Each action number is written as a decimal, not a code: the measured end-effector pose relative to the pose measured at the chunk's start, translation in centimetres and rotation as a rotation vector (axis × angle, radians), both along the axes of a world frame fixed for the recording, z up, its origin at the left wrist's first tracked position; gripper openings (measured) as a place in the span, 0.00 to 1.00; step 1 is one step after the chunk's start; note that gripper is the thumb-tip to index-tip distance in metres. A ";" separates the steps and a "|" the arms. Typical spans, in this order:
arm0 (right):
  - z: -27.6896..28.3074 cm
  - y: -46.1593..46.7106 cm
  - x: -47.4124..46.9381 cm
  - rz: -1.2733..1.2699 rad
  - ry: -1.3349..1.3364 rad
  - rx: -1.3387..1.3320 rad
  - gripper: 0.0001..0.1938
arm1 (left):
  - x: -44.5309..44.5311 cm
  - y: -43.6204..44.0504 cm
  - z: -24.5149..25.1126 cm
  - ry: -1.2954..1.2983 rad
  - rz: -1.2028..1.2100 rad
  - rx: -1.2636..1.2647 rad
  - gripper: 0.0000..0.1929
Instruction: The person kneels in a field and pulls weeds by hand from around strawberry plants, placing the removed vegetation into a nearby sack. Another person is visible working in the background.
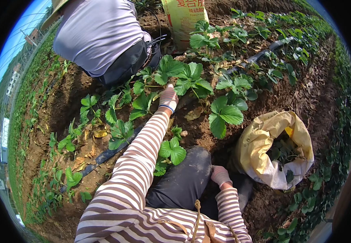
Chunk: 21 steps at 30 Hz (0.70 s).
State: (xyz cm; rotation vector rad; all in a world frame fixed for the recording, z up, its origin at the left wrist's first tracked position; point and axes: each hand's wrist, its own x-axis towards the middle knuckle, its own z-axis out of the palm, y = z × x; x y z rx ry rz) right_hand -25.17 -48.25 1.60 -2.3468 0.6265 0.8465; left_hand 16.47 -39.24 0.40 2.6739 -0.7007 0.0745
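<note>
My left hand (168,98), in a pale striped knit glove with a blue cuff, reaches out among the leaves of strawberry plants (192,80). Its fingertips point away from me beside a leaf stalk; whether they grip anything is not visible. Close to my bent knee (190,170), my right hand (220,174) is low, in a pinkish glove, its fingers curled and mostly turned from view. Right of that hand stands an open woven sack (254,148) with a rolled rim, holding picked leaves (283,152). A small strawberry plant (172,151) grows beside my knee.
Another person (99,39) crouches ahead on the left, back towards me. A printed yellow-green bag (186,25) stands upright beyond the plants. Black irrigation tubing (102,158) runs along the soil bed (224,136), with dry leaves around. Further plant rows (321,179) lie to the right.
</note>
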 end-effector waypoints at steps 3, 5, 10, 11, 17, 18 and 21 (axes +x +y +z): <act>-0.2 -0.1 -0.2 0.007 0.004 0.012 0.17 | -1.3 0.0 0.3 -0.062 -0.083 0.014 0.10; -0.3 -0.1 -0.3 0.002 -0.006 0.004 0.17 | -1.9 0.3 0.2 -0.220 -0.108 0.074 0.11; -0.3 0.0 -0.5 -0.031 -0.034 -0.011 0.18 | -0.5 0.2 1.5 -0.168 -0.040 0.182 0.13; -0.2 0.1 -0.5 -0.029 -0.034 -0.017 0.18 | 0.0 0.0 1.8 -0.151 -0.024 0.200 0.15; 0.4 0.1 -0.2 0.001 0.005 -0.016 0.17 | 2.2 -0.9 3.1 -0.153 -0.082 0.573 0.13; 0.5 0.1 -0.2 0.005 0.011 -0.013 0.17 | 2.7 -1.3 3.1 -0.134 -0.061 0.599 0.12; 0.7 0.2 -0.2 -0.011 0.001 -0.008 0.17 | 5.0 -2.8 2.9 -0.066 -0.010 0.671 0.11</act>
